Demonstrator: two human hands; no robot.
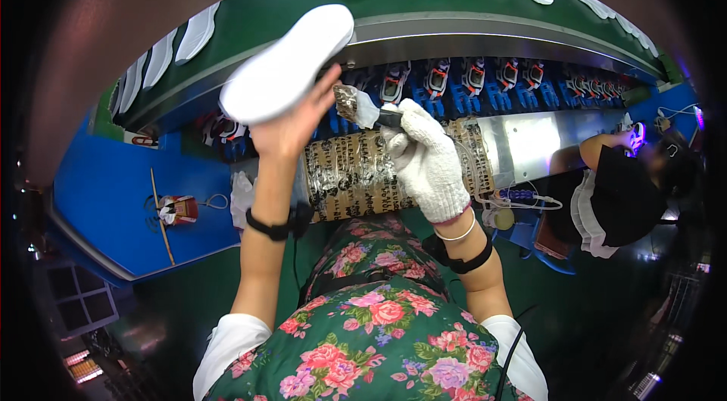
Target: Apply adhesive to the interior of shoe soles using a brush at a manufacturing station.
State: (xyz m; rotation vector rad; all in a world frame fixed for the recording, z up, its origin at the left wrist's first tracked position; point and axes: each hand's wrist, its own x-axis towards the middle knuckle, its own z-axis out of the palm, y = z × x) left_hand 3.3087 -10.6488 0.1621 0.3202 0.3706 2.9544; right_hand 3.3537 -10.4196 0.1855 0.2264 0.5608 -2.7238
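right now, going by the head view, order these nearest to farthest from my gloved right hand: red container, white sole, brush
1. Brush: in the gloved right hand itself, bristles pointing left.
2. White sole: up and to the left, at the left hand.
3. Red container: farthest, on the blue surface over on the left side.

Long flat green upper deck (291, 11) spans the back, grey metal edge (469, 28) along its front; silver sheet-metal bench (522, 147) below, part covered by brown printed cardboard (341, 181) under glossy clear tape; angular blue side bench (98, 196) at left; blue flat surface (674, 103) far right, purple-white light (698, 118) near it; dark green floor (575, 325); grey four-pane framed panel (78, 297) lower left, orange-yellow lights (82, 365) below it; room margins mostly dark
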